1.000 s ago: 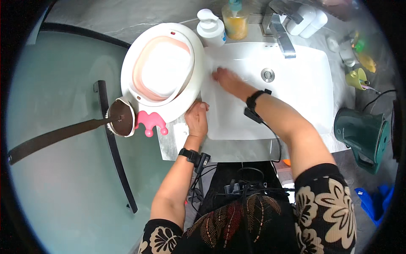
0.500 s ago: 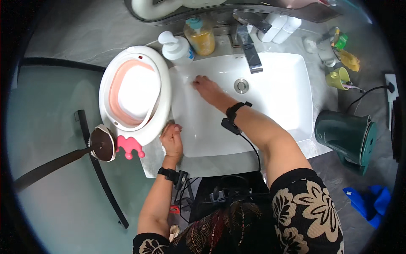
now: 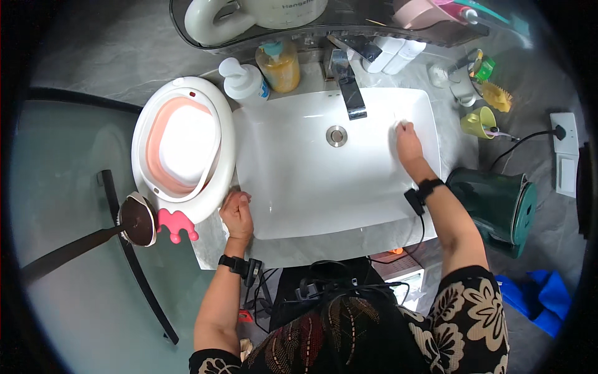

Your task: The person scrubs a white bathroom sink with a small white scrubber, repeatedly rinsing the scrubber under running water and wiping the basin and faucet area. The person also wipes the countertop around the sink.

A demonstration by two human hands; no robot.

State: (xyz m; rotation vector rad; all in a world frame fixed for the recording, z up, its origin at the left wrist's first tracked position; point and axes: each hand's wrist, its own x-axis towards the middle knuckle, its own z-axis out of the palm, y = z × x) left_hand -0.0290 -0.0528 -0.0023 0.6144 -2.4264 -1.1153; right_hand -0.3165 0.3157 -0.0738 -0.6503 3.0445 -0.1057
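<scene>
My right hand (image 3: 409,148) is inside the white sink (image 3: 311,209), by its right wall. Its fingers are closed together, and a small white patch shows at the fingertips; what it is I cannot make out. My left hand (image 3: 237,215) rests at the sink's front left corner, below the white oval rim of a folding basin (image 3: 225,168) with a pink inner band. Its fingers are curled in, and whatever they may hold is hidden. A chrome faucet (image 3: 350,93) reaches over the sink above the round drain (image 3: 336,136).
Behind the sink stand a white pump bottle (image 3: 245,84) and an amber soap bottle (image 3: 278,68). A yellow cup (image 3: 478,122) and a dark green kettle (image 3: 492,206) are at the right. A long-handled brown item (image 3: 137,219) juts in at the left, beside a pink piece (image 3: 177,225).
My right hand has swept across the sink from its left part to the right wall. My left hand stays at the front left corner. The whole view has shifted slightly.
</scene>
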